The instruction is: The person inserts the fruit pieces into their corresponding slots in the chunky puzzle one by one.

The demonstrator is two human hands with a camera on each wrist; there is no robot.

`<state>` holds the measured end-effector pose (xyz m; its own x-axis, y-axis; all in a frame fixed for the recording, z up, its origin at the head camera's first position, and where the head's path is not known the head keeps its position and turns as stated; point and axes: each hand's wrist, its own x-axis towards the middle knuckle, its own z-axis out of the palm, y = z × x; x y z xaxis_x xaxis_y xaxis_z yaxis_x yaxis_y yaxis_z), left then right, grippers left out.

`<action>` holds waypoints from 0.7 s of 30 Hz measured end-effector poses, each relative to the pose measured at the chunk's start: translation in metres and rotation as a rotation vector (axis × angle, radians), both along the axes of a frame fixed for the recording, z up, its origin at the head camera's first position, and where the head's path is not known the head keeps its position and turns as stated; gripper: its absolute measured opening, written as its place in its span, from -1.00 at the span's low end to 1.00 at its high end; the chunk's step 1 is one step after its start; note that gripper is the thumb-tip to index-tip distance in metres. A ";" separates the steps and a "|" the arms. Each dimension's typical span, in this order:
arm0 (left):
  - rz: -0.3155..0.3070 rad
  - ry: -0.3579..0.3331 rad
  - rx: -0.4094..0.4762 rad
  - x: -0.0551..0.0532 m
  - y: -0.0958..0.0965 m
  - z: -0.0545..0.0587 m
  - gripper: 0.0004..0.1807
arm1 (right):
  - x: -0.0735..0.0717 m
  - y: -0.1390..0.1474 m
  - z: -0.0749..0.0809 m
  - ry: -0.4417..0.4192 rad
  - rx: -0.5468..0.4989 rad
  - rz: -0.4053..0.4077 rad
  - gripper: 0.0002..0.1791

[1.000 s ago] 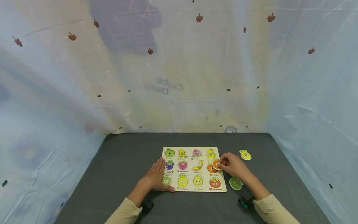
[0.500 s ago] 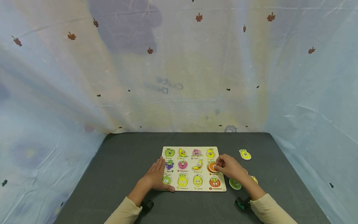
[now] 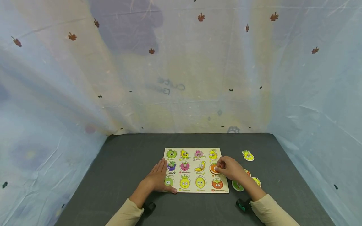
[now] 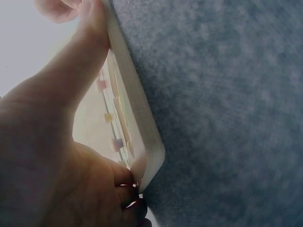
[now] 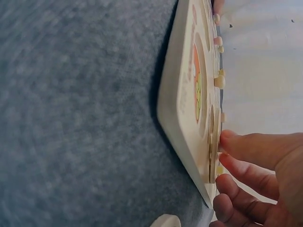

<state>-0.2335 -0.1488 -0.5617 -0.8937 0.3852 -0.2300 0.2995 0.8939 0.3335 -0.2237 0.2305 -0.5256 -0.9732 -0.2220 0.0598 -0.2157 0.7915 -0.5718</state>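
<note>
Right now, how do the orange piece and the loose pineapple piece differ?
The orange piece is orange and rounded; the pineapple piece is yellow with a greenish crown. The right hand pinches the orange piece at the puzzle board; no hand touches the pineapple piece, which lies on the table beside the board. Both are flat, fruit-shaped pieces.

The puzzle board (image 3: 192,182) was laid on the table (image 3: 127,169), its left edge covered by the left hand (image 3: 157,180). Loose pieces (image 3: 248,156) were scattered to the board's right.
</note>
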 end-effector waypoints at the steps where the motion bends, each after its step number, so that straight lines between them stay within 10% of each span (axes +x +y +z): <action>1: 0.000 0.001 -0.001 0.000 0.000 0.000 0.63 | 0.000 0.000 0.000 -0.005 0.001 -0.005 -0.80; 21: -0.002 0.004 0.000 -0.001 -0.001 -0.003 0.64 | 0.003 -0.002 0.002 -0.015 0.003 -0.005 -0.80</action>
